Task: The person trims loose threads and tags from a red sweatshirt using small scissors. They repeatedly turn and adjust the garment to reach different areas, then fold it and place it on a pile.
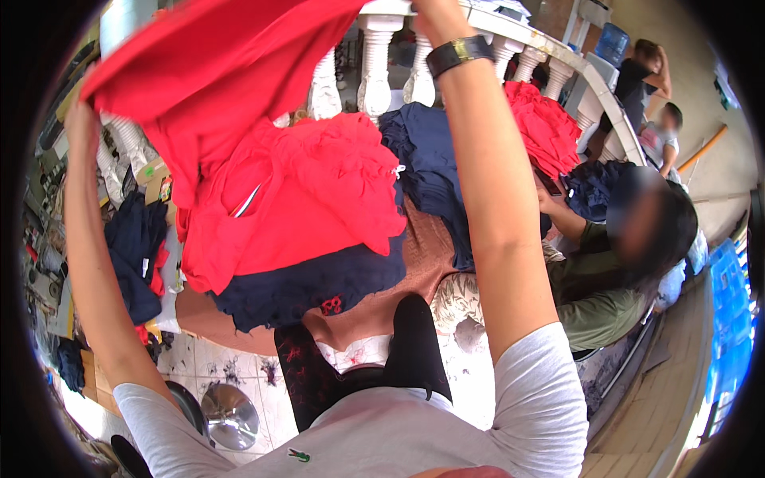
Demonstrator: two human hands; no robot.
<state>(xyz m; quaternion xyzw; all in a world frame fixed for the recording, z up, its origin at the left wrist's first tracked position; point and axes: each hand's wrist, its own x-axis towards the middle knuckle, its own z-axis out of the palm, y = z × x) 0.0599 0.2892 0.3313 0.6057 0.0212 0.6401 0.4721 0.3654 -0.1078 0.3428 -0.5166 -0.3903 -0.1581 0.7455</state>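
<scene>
A red garment (pixel 231 64) is stretched up across the upper left, its top running out of the picture. My left hand (pixel 82 123) is closed on its left edge. At the top edge, my right hand (pixel 437 17) is raised near the garment's other side, a dark band on its wrist; its fingers are cut off from view. Below the raised cloth lies a heap of red garments (pixel 319 183) with a small striped strip showing. Dark navy garments (pixel 311 275) lie under that heap, on a brown-covered table (pixel 426 247).
More navy cloth (pixel 426 135) and a red pile (pixel 542 123) lie to the right. A seated person (pixel 613 271) works there; two others are farther back. A white balustrade (pixel 378 68) borders the far side. A round metal stool (pixel 229 414) stands on the tiled floor.
</scene>
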